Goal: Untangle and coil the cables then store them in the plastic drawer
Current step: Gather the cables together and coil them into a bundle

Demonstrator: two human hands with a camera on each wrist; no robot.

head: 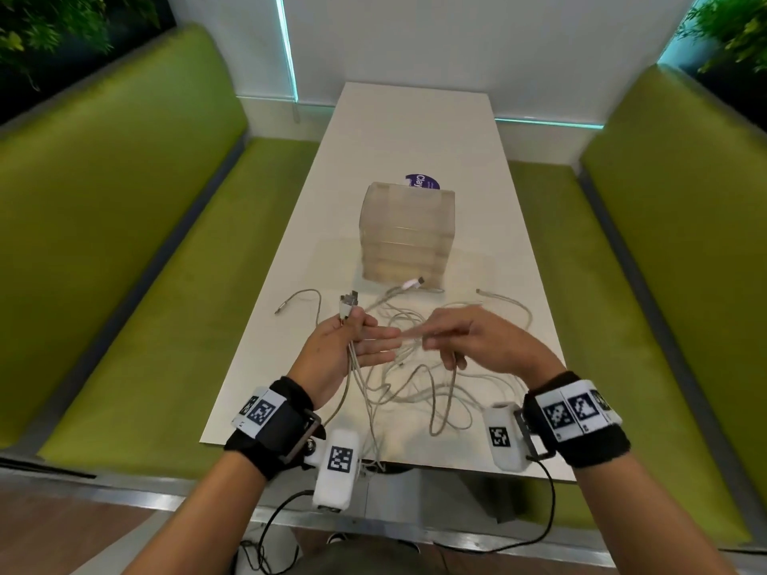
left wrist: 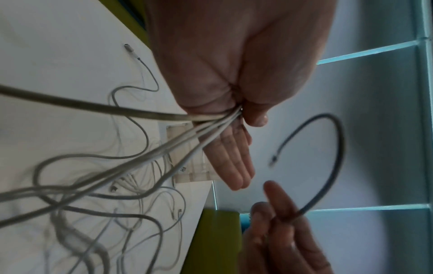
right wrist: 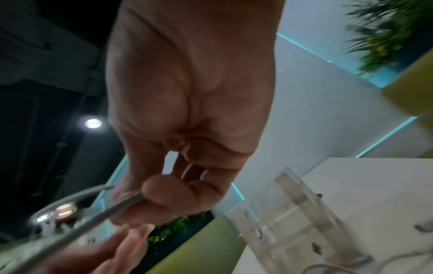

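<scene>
The left hand (head: 352, 346) clamps a bundle of cables (left wrist: 192, 140) between thumb and palm, its other fingers (left wrist: 234, 166) straight. The plugs (head: 348, 305) stick up past the thumb, toward the drawer unit (head: 406, 234). The right hand (head: 481, 346) pinches a single cable (right wrist: 112, 207) between thumb and forefinger, its free end (left wrist: 273, 161) curling in the air.

Status, as judged: untangling is in progress. No cable is coiled, none is stored, and the drawers appear closed.

The held bundle runs roughly along the surface's (head: 415, 130) length, plugs far, tails trailing near. The remaining cables lie in a loose tangle (head: 419, 388) on the surface between the hands and the drawer unit
</scene>
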